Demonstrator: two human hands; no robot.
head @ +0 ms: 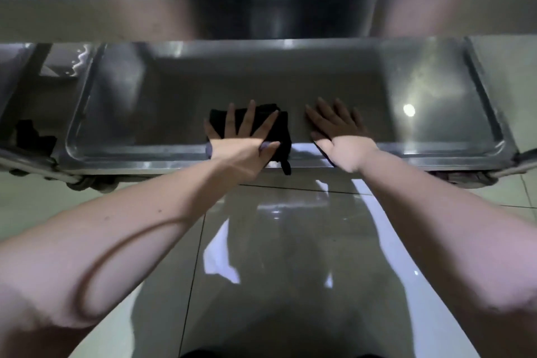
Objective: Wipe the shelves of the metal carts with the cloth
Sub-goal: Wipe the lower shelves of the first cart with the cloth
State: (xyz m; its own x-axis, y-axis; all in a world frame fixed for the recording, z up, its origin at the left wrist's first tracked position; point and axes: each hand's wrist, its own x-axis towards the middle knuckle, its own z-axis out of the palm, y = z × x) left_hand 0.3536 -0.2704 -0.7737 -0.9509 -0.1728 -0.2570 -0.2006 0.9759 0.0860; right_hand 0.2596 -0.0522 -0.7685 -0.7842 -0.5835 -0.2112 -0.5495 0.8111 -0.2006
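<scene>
A folded black cloth [281,136] lies on the lower shelf [162,113] of a stainless steel cart, near its front lip, with one corner hanging over the edge. My left hand [242,136] presses flat on the cloth with fingers spread. Just to the right, my right hand [338,132] rests flat on the bare shelf with straight fingers, apart from the cloth. The upper shelf [261,14] of the cart overhangs the top of the view.
A second metal cart [26,90] stands at the left, with a dark object [32,136] on its lower shelf. Cart wheels [96,183] show under the front corners. Glossy floor tiles [279,241] stretch between me and the cart.
</scene>
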